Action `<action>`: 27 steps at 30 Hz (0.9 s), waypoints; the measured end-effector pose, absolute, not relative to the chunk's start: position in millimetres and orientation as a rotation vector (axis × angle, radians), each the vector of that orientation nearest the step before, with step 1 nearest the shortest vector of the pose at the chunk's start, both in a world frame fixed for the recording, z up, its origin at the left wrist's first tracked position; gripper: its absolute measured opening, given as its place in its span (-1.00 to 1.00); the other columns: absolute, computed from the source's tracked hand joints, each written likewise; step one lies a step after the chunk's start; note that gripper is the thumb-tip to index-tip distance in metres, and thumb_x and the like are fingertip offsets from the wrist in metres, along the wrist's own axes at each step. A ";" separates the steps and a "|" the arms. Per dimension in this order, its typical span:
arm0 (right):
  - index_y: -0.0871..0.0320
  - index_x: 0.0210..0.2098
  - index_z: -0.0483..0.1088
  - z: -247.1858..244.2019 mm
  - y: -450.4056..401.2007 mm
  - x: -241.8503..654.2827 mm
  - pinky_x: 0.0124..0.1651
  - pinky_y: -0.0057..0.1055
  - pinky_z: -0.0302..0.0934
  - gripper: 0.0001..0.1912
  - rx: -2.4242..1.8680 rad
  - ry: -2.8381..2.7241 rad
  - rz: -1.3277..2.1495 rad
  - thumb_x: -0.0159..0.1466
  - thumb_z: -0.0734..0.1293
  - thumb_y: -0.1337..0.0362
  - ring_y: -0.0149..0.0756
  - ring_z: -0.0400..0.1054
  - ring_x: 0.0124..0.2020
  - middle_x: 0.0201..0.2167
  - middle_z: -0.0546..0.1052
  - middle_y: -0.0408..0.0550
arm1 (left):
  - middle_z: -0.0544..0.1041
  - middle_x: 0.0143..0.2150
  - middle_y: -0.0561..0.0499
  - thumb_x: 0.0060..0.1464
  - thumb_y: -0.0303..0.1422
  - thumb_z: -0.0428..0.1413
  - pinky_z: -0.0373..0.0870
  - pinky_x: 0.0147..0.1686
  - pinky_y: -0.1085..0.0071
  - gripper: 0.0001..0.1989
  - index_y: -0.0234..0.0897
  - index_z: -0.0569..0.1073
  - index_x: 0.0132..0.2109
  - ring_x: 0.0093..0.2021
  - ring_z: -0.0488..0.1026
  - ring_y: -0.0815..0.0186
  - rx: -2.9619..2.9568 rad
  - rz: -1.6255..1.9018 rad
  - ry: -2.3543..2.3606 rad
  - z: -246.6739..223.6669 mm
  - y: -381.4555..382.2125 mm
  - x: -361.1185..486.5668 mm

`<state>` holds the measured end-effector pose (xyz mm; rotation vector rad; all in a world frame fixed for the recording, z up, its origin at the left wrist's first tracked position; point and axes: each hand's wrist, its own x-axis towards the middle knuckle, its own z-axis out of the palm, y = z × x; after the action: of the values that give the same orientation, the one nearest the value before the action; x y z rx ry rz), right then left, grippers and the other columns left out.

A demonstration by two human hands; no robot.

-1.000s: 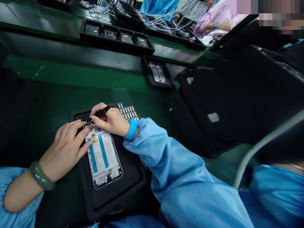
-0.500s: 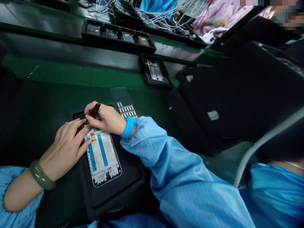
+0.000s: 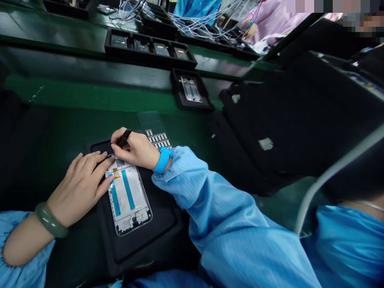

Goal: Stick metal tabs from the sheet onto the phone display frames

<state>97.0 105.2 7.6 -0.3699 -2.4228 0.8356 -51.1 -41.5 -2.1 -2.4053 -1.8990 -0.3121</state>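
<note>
A phone mid-frame [image 3: 136, 190], silvery with two blue adhesive strips and a small orange flex piece, lies in a black foam tray [image 3: 144, 248]. My left hand [image 3: 81, 182] rests over its upper left edge, fingers stretched out and thumb on the frame. In my right hand [image 3: 136, 150] a slim black tool [image 3: 123, 138], tweezers-like, is pinched at the top end of the frame; its tip is hidden by the fingers. Just behind that wrist lies a clear sheet with rows of small white stickers [image 3: 157, 140].
Farther back, another phone frame [image 3: 191, 89] sits in a small black tray [image 3: 177, 94]. A long black tray [image 3: 150, 58] with several phone parts stands on the ledge. Stacked black foam trays [image 3: 300, 120] rise at the right, near a pale curved tube [image 3: 324, 178]. White cables [image 3: 198, 24] lie behind.
My right hand has shifted slightly right with the black tool, opening a small gap from the left fingertips. My left hand stays on the frame. The whole view has moved slightly.
</note>
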 end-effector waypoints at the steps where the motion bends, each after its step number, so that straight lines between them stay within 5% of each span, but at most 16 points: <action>1: 0.22 -0.25 0.24 7.2 105.4 97.1 -0.26 -0.54 0.23 -0.93 -0.355 -2.417 0.829 0.27 0.17 0.36 -0.50 0.30 -0.37 -0.35 0.40 -0.13 | 0.33 0.10 -0.22 0.21 -0.22 -0.11 0.17 0.14 -0.06 -0.56 -0.33 0.26 0.16 0.14 0.25 0.01 -2.406 -0.312 -1.901 -1.6 -41.3 -50.8; 8: 0.20 -0.21 0.29 14.7 99.7 95.4 -0.25 -0.49 0.22 -0.87 -0.178 -2.564 0.627 0.29 0.15 0.35 -0.41 0.31 -0.31 -0.31 0.42 -0.09 | 0.39 0.04 -0.25 0.19 -0.20 -0.10 0.17 0.14 -0.08 -0.60 -0.35 0.37 0.05 0.11 0.30 -0.01 -2.396 -0.314 -1.903 1.5 -40.3 -48.7; 15: 0.23 -0.06 0.34 33.4 134.6 115.1 -0.01 -0.31 0.14 -0.73 -0.622 -2.601 0.313 0.32 0.11 0.41 -0.26 0.22 -0.11 -0.16 0.43 0.02 | 0.38 0.09 -0.22 0.20 -0.27 -0.10 0.21 0.11 -0.05 -0.60 -0.26 0.34 0.12 0.14 0.30 0.01 -2.376 -0.311 -1.920 2.7 -39.5 -45.3; 20: 0.20 -0.06 0.43 15.2 147.3 110.4 -0.06 -0.27 0.15 -0.69 -0.636 -2.967 0.213 0.30 0.22 0.18 -0.18 0.19 -0.11 -0.16 0.47 0.06 | 0.38 0.12 -0.19 0.20 -0.23 -0.11 0.14 0.15 -0.09 -0.60 -0.21 0.34 0.12 0.20 0.25 0.03 -2.401 -0.312 -1.976 1.1 -39.1 -45.7; 24: 0.21 -0.10 0.45 24.1 168.1 106.2 -0.04 -0.32 0.14 -0.73 -0.543 -3.065 0.135 0.31 0.21 0.25 -0.19 0.24 -0.08 -0.16 0.49 0.06 | 0.20 0.28 -0.13 0.21 -0.12 -0.14 0.03 0.20 -0.14 -0.53 -0.15 0.21 0.20 0.32 0.04 0.04 -2.419 -0.343 -2.148 6.8 -38.6 -49.2; 27: 0.20 -0.10 0.44 40.9 202.5 106.4 -0.03 -0.33 0.15 -0.70 -0.901 -2.905 0.180 0.33 0.18 0.19 -0.18 0.28 -0.01 -0.08 0.47 0.07 | -0.04 0.38 -0.16 0.21 -0.09 -0.18 -0.09 0.22 -0.20 -0.42 -0.17 -0.02 0.31 0.37 -0.18 0.00 -2.245 -0.541 -2.233 18.8 -37.6 -54.7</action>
<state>106.4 202.5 40.9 -0.9009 -2.9050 0.1801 -54.7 -37.6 18.8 -2.2450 -2.2332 -0.5413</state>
